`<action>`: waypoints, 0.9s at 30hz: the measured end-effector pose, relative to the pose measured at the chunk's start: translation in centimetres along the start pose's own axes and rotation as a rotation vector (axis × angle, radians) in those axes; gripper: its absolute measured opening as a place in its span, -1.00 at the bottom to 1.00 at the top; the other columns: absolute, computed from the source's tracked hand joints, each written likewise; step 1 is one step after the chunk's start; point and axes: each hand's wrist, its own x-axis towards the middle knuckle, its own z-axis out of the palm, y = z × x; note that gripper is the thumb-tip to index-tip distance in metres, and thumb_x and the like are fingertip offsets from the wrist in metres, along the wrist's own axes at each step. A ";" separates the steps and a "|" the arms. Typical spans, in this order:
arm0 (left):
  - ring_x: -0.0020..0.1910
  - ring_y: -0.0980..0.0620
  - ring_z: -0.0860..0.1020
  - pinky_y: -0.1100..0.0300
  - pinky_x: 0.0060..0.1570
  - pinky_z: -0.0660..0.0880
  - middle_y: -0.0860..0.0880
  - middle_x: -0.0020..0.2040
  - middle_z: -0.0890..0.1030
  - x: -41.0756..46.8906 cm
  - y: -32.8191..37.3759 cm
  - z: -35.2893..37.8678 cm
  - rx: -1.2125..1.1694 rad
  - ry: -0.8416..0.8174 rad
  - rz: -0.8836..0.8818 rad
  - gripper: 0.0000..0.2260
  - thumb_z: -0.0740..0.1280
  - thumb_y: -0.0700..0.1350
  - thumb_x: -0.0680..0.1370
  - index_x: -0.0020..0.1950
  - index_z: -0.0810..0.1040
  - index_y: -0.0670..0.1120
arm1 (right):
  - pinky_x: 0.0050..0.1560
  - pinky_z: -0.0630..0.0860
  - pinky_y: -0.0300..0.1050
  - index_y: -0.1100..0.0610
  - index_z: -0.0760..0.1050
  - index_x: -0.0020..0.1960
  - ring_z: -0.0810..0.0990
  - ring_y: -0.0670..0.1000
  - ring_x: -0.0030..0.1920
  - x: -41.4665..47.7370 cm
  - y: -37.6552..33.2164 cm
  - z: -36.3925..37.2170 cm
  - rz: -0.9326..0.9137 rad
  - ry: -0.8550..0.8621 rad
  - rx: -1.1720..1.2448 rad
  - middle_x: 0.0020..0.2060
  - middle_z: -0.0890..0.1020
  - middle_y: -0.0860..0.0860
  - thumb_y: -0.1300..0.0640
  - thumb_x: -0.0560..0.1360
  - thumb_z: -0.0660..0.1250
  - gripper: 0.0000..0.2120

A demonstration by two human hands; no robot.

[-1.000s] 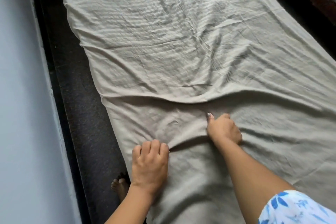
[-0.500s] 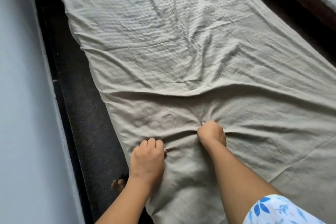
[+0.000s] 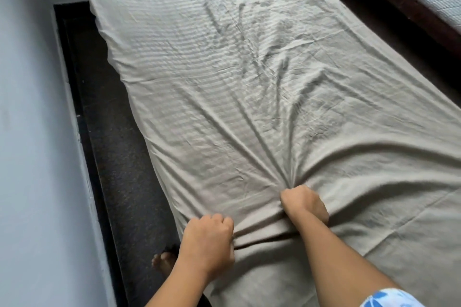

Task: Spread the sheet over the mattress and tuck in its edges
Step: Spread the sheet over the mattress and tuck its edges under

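Note:
A beige sheet [image 3: 212, 77] covers the long narrow mattress, which is hidden beneath it. The cloth is wrinkled, with creases fanning out from my hands toward the far end. My left hand [image 3: 208, 242] is a fist gripping a bunch of sheet near the near left edge. My right hand [image 3: 305, 204] is also a fist, clutching a gathered fold a little farther in and to the right. The sheet's left edge hangs loosely over the mattress side.
A dark floor strip [image 3: 104, 132] runs between the mattress and the pale wall [image 3: 27, 132] on the left. My bare foot [image 3: 164, 263] stands on that strip. Another bed with a dark wooden frame [image 3: 409, 7] lies at the upper right.
Both hands have closed into tighter fists and pulled the sheet toward me. The flat fold across the middle has turned into creases radiating from my right hand.

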 end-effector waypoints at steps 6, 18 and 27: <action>0.16 -0.22 0.54 -0.17 0.15 0.27 -0.16 0.19 0.58 -0.7 2.5 1.7 0.006 0.160 0.018 -0.36 0.17 0.30 0.30 0.18 0.60 -0.08 | 0.22 0.29 0.11 0.11 0.32 0.28 0.34 0.18 0.28 -0.3 -0.5 1.5 -0.566 0.368 -0.101 0.27 0.42 0.17 -0.18 0.44 0.21 -0.48; 0.30 -0.15 0.37 -0.22 0.20 0.28 -0.17 0.25 0.55 -6.1 4.2 7.0 0.058 0.042 0.009 -0.26 0.08 0.40 0.39 0.29 0.40 -0.16 | 0.44 -0.23 0.23 -0.02 -0.36 0.52 -0.30 0.13 0.51 -2.8 5.5 6.5 -0.403 0.083 -0.105 0.52 -0.28 -0.07 -0.47 0.37 -0.33 -0.14; 0.26 -0.15 0.51 -0.20 0.24 0.35 -0.10 0.28 0.54 1.4 4.9 3.1 0.025 0.174 0.148 -0.54 0.13 0.01 0.45 0.25 0.57 -0.10 | 0.35 -0.47 0.15 0.08 -0.04 0.56 -0.11 0.08 0.53 -0.5 2.6 3.5 -0.449 0.301 0.014 0.54 0.01 0.10 -0.37 0.47 -0.20 -0.20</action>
